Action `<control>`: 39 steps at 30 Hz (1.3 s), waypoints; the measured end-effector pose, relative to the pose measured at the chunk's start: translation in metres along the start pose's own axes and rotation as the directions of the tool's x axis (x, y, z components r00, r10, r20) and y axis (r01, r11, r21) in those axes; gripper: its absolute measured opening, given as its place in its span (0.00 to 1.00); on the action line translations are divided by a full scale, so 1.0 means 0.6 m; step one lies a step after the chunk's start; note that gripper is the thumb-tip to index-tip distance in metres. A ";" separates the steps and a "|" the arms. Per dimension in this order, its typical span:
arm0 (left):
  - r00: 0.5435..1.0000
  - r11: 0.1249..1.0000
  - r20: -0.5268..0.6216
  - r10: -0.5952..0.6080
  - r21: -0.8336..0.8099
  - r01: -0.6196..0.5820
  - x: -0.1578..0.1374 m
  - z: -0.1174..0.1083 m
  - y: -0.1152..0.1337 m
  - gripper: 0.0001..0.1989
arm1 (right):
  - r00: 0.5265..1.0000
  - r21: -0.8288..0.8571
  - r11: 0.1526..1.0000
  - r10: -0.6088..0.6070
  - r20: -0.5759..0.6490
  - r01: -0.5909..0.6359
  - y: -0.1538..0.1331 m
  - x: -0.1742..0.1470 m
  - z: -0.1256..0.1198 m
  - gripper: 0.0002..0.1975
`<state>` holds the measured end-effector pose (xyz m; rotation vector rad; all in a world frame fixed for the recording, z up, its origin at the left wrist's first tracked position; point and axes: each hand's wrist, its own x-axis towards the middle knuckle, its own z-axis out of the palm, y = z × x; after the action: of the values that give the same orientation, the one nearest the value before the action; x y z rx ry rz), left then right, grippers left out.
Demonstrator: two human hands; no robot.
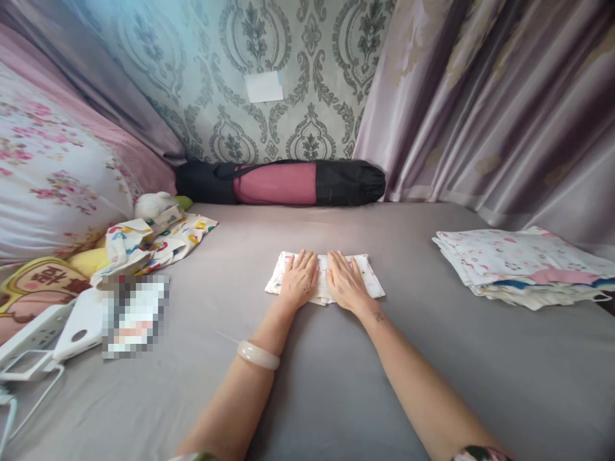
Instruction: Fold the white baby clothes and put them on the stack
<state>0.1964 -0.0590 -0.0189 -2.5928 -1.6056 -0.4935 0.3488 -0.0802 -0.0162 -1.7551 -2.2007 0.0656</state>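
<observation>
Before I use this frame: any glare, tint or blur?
Head view: bluish cast on the upper left of the wallpaper, pale sheen on the right curtain. Also head view: a mosaic patch hides something at left; the cloth looks fairly sharp.

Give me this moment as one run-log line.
left hand: flat on folded white cloth | right hand: flat on same cloth | far right: cloth stack

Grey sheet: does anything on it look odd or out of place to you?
Yes: at the left, a blocky pixelated patch hides whatever lies there, while its surroundings are clear. Near it, the patterned cloth lies rumpled, unlike the folded stack at the right.
</observation>
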 end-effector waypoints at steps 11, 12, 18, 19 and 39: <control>0.997 0.997 0.035 0.069 0.029 -0.070 -0.003 0.013 -0.001 0.24 | 0.999 -0.011 1.000 -0.021 0.033 0.021 -0.005 -0.006 0.003 0.26; 0.998 0.997 0.019 0.066 0.030 -0.067 -0.004 0.010 0.000 0.23 | 1.000 -0.010 1.000 -0.020 0.022 0.020 -0.008 -0.006 0.001 0.26; 1.000 0.999 0.021 0.013 0.038 -0.013 -0.011 0.004 0.010 0.23 | 0.998 -0.010 0.998 -0.059 0.006 0.059 -0.024 -0.012 -0.004 0.27; 0.999 0.999 0.047 0.016 0.040 -0.018 -0.013 0.005 0.011 0.23 | 0.998 -0.006 0.998 -0.059 0.017 0.059 -0.025 -0.013 -0.003 0.27; 0.990 0.986 0.043 -0.137 0.105 0.132 -0.012 -0.004 -0.008 0.26 | 0.999 -0.065 0.997 0.031 0.023 -0.029 0.008 -0.009 0.000 0.27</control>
<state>0.1885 -0.0632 -0.0191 -2.4540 -1.7807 -0.3460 0.3545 -0.0844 -0.0184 -1.8310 -2.2172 0.0231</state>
